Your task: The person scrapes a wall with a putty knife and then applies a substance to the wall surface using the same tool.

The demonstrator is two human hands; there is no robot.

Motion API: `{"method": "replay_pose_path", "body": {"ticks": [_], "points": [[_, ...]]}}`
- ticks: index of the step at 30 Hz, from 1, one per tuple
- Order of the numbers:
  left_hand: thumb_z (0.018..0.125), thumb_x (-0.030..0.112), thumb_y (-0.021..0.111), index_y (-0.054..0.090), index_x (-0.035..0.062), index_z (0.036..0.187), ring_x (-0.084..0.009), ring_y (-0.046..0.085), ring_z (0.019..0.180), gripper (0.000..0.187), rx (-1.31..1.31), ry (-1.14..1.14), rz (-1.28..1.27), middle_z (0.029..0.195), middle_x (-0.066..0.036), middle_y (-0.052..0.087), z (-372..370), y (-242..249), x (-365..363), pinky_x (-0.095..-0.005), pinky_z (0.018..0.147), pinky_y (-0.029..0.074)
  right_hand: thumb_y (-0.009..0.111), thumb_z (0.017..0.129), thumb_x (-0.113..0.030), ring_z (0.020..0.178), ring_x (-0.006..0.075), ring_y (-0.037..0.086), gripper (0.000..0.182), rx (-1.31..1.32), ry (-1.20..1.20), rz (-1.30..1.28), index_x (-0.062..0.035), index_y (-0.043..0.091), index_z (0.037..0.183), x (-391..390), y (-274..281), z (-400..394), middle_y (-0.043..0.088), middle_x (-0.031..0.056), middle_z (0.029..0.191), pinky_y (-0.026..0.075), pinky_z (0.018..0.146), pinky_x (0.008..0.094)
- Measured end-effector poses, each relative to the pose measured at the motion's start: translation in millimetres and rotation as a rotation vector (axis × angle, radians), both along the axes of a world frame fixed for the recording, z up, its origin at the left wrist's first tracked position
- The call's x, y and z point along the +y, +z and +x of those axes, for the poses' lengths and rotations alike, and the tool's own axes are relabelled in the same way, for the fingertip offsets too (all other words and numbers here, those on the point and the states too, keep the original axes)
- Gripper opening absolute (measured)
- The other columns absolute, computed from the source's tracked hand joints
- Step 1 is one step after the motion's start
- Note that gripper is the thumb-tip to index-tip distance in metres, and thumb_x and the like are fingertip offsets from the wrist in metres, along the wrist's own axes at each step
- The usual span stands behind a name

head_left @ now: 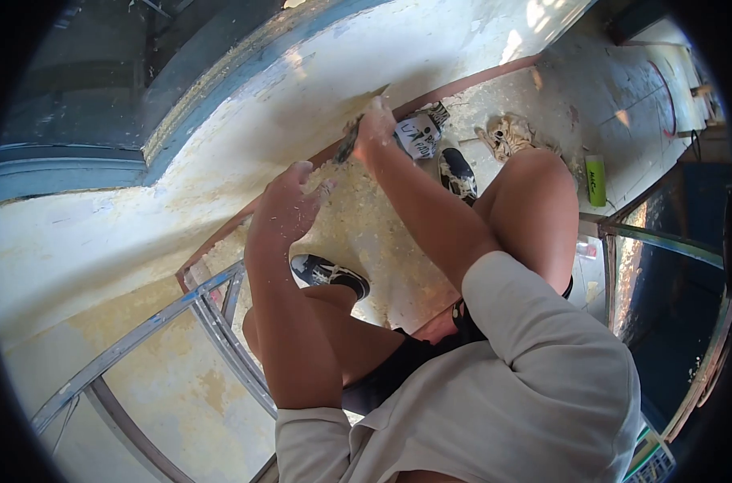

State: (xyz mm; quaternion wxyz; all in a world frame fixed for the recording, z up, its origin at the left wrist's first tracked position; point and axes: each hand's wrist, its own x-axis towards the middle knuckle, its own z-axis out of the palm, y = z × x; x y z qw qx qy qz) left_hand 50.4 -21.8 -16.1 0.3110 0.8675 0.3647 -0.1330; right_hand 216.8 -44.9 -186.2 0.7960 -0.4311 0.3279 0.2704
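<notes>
Currently, right hand (374, 133): grip clenched on scraper (347, 143)
Left hand (287, 205): released, empty
Wall (301, 121): best scraped shallow, evenly

no words clearly legible; dark lettering on white bag (417, 135) beside upper shoe (458, 175), on green packet (595, 182) right of shoe.

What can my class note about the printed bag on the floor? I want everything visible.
The printed bag looks like thin plastic: white, with bold black lettering, a dark figure-like mark and a black-and-white striped end. It appears crumpled, lying on the dusty floor near the reddish-brown skirting, between the right hand and a black shoe. Whether either touches it, and what it contains, cannot be told.
</notes>
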Motion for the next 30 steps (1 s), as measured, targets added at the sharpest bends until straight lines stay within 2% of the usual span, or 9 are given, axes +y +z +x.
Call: {"method": "replay_pose_path", "body": {"ticks": [4, 5, 18, 20, 21, 23, 27, 29, 30], "points": [[0.083, 0.041, 0.066, 0.053, 0.0021, 0.121, -0.0285, 0.06, 0.099, 0.056, -0.022, -0.014, 0.111, 0.107, -0.018, 0.062, 1.7, 0.3, -2.8, -0.0366, 0.086, 0.045, 0.036, 0.096, -0.044, 0.097, 0.0236, 0.06, 0.042, 0.098, 0.152, 0.062, -0.02, 0.05, 0.128, -8.1, -9.7, 19.3, 0.061, 0.0077, 0.112, 0.045, 0.081, 0.0425], [0.083, 0.041, 0.066, 0.053, 0.002, 0.121, -0.028, 0.06, 0.099, 0.056, -0.058, -0.014, 0.049, 0.106, -0.017, 0.063, 3.3, -4.6, -2.8, -0.0365, 0.086, 0.045, 0.042, 0.096, -0.038, 0.079, 0.022, 0.061, 0.036, 0.052, 0.167, 0.03, -0.024, 0.05, 0.128, -13.4, -2.6, 10.1, 0.061, 0.0049, 0.102, 0.048, 0.064, 0.0396], [0.082, 0.04, 0.068, 0.054, 0.0043, 0.12, -0.0256, 0.06, 0.093, 0.054, -0.021, -0.021, 0.109, 0.105, -0.016, 0.062, -4.5, -13.7, 0.3, -0.0337, 0.084, 0.047, 0.032, 0.095, -0.051, 0.094, 0.0284, 0.057, 0.044, 0.189, 0.163, 0.125, -0.0248, 0.052, 0.123, -4.8, -13.7, 20.0, 0.062, 0.006, 0.103, 0.044, 0.077, 0.047], [0.082, 0.04, 0.068, 0.054, 0.0041, 0.121, -0.0257, 0.06, 0.093, 0.054, -0.027, -0.021, 0.08, 0.106, -0.016, 0.062, -2.8, -13.5, 3.1, -0.034, 0.085, 0.047, 0.052, 0.093, -0.036, 0.056, 0.0221, 0.054, 0.026, 0.095, -0.009, -0.052, -0.0184, 0.057, 0.111, -1.7, -17.0, 9.9, 0.056, 0.0072, 0.079, 0.048, 0.049, 0.0382], [0.082, 0.04, 0.068, 0.054, 0.0038, 0.121, -0.0258, 0.06, 0.094, 0.055, -0.027, -0.02, 0.047, 0.107, -0.016, 0.062, -4.3, -12.2, 2.6, -0.0342, 0.085, 0.046, 0.052, 0.093, -0.036, 0.056, 0.0221, 0.054, 0.026, 0.106, -0.011, -0.057, -0.0184, 0.057, 0.111, -7.3, -12.3, 4.3, 0.056, 0.0072, 0.079, 0.048, 0.049, 0.0382], [0.082, 0.04, 0.068, 0.053, 0.0038, 0.121, -0.0256, 0.06, 0.094, 0.055, -0.023, -0.019, 0.049, 0.107, -0.016, 0.062, -1.7, -7.6, 1.1, -0.0341, 0.085, 0.046, 0.037, 0.095, -0.048, 0.103, 0.0237, 0.055, 0.049, 0.033, 0.144, 0.063, -0.0181, 0.045, 0.134, -11.0, 15.7, 3.7, 0.058, 0.0021, 0.118, 0.046, 0.079, 0.0392], [0.083, 0.041, 0.067, 0.053, 0.0035, 0.122, -0.0256, 0.059, 0.097, 0.056, -0.033, 0.007, 0.016, 0.109, -0.017, 0.061, -0.6, -9.0, -1.1, -0.0344, 0.085, 0.046, 0.045, 0.095, -0.042, 0.091, 0.02, 0.057, 0.046, 0.192, -0.096, 0.356, -0.0217, 0.045, 0.135, -4.9, -4.8, 14.6, 0.059, 0.001, 0.114, 0.047, 0.072, 0.0328], [0.083, 0.041, 0.067, 0.053, 0.0032, 0.122, -0.0256, 0.059, 0.098, 0.056, -0.023, -0.005, 0.049, 0.109, -0.017, 0.061, -3.7, -4.9, -2.3, -0.0345, 0.086, 0.046, 0.049, 0.093, -0.043, 0.095, 0.0204, 0.056, 0.044, 0.156, 0.059, 0.042, -0.0226, 0.05, 0.132, -0.9, 0.1, 21.0, 0.059, 0.0002, 0.117, 0.047, 0.077, 0.034], [0.083, 0.041, 0.067, 0.053, 0.0029, 0.122, -0.0255, 0.059, 0.099, 0.057, -0.012, -0.014, 0.071, 0.109, -0.018, 0.061, -4.0, -4.0, -3.6, -0.0346, 0.086, 0.046, 0.049, 0.093, -0.043, 0.095, 0.0204, 0.056, 0.044, 0.149, 0.068, 0.041, -0.0226, 0.05, 0.132, 2.7, -4.1, 19.9, 0.059, 0.0002, 0.117, 0.047, 0.077, 0.034]]}}
